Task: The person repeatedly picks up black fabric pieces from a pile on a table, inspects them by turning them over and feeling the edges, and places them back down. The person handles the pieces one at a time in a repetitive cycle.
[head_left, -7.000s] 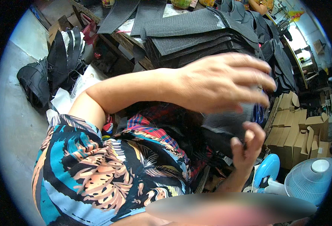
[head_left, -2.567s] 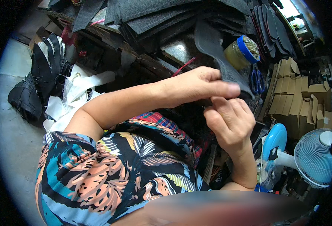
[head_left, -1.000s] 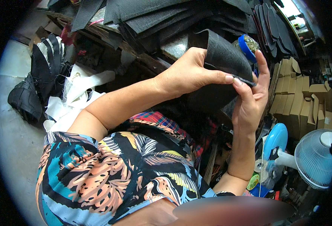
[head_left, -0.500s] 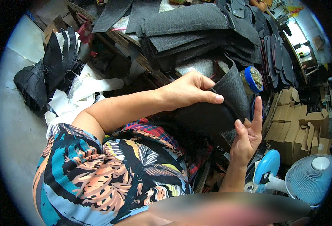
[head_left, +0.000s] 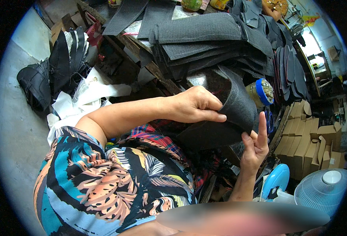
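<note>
Nearest the camera is the person's patterned shirt [head_left: 114,185] in blue, orange and black, with a plaid cloth [head_left: 157,139] over the lap just beyond it. Low on the right stand a blue and white fan [head_left: 323,192] and a smaller blue one [head_left: 275,183]. Above the lap, both hands hold a dark grey felt-like piece [head_left: 232,114], bent into a curve between them. The left hand [head_left: 197,105] is closed on its near edge, thumb and fingers pinching the material. The right hand [head_left: 254,143] grips the lower right edge between thumb and bent fingers, with the index finger pointing straight up against the sheet. Just behind the piece a jar with a blue rim [head_left: 262,91] stands on the desk [head_left: 142,47]. Farther back a thick stack of the same dark sheets [head_left: 205,39] lies on the desk, and cardboard boxes [head_left: 307,137] pile up at the right.
</note>
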`<state>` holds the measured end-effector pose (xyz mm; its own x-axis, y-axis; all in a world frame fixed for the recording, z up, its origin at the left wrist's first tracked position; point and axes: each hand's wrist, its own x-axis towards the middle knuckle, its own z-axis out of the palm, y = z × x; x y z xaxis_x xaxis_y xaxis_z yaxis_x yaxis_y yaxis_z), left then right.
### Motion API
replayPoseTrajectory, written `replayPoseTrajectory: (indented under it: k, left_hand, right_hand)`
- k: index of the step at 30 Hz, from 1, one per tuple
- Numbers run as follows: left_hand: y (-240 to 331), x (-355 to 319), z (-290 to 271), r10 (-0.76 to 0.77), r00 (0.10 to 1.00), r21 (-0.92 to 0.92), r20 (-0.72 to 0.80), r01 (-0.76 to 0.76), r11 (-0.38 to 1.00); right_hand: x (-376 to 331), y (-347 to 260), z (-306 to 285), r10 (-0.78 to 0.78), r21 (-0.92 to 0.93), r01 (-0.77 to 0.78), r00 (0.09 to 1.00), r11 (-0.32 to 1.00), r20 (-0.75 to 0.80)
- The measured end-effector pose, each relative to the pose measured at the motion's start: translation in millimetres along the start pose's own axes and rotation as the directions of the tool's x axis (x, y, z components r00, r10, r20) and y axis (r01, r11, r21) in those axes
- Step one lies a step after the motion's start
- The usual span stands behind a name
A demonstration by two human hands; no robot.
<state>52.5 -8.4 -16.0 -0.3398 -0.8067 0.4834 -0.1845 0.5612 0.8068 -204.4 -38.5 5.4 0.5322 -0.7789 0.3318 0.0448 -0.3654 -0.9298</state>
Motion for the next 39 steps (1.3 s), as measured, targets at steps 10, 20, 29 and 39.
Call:
replayPoseTrajectory:
  k: [10,20,29,39]
  left_hand:
    - [39.1,16.3,-32.3,0.339,0.917,0.567,-0.209,-0.169,0.806]
    - [62.1,58.6,-26.9,0.011,0.897,0.088,0.442,-0.055,0.995]
    - [83.3,96.2,-67.8,0.391,0.870,0.731,0.300,-0.473,0.492]
    - [-21.6,129.3,-159.4,0.058,0.939,0.844,-0.338,0.275,0.460]
  right_hand:
    - [-1.6,-22.3,-13.5,-0.124,-0.197,0.132,0.991,0.972,0.050]
    - [3.5,-50.2,-11.5,-0.344,-0.398,0.403,0.915,0.824,0.212]
    - [19.7,-22.4,-36.5,-0.653,-0.576,0.456,0.734,0.678,-0.188]
    - [4.7,33.4,-33.0,-0.520,-0.844,0.353,0.848,0.404,0.106]
